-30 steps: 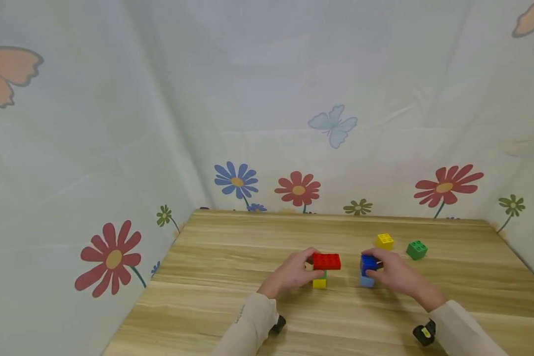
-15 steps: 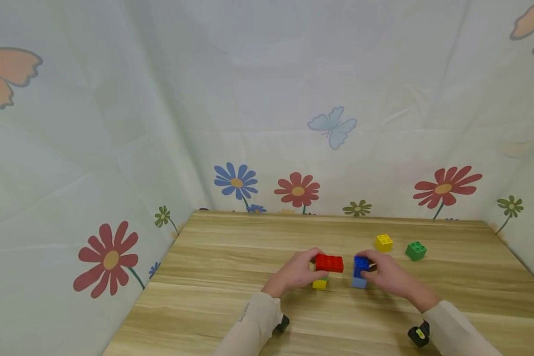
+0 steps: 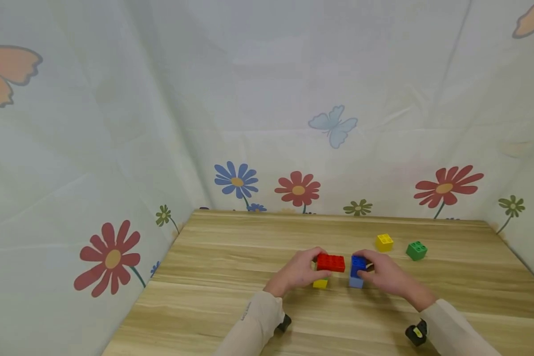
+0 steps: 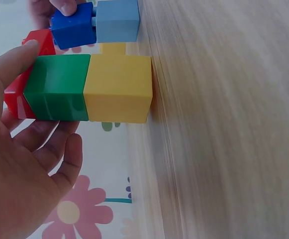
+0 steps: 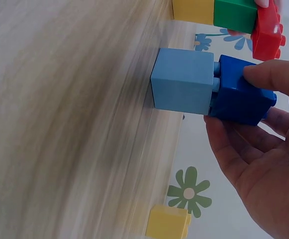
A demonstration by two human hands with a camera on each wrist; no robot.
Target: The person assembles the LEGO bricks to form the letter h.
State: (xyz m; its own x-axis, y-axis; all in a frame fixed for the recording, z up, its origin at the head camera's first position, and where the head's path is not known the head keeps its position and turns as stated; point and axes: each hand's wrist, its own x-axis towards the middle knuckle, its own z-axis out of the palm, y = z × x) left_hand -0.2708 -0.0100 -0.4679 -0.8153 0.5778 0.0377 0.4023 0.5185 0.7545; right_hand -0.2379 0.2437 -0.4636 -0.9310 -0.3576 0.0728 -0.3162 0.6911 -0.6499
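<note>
My left hand (image 3: 297, 269) grips the long red brick (image 3: 331, 262) between thumb and fingers. Beneath that brick sit a green brick (image 4: 59, 87) and, on the table, a yellow brick (image 4: 118, 88). The red brick juts out to the right over them. With thumb and fingers, my right hand (image 3: 389, 274) pinches a dark blue brick (image 5: 239, 89) standing above a light blue brick (image 5: 183, 80). Studs show in the gap between those two, so they are not pressed flush. In the head view a narrow gap parts the red brick from the dark blue one.
A loose yellow brick (image 3: 384, 243) and a loose green brick (image 3: 416, 250) lie behind my right hand on the wooden table (image 3: 231, 247). A flower-printed cloth (image 3: 267, 123) hangs behind and along the left side of the table.
My right hand has slid the two blue bricks left, toward the red brick. My left hand and the red brick have shifted slightly right.
</note>
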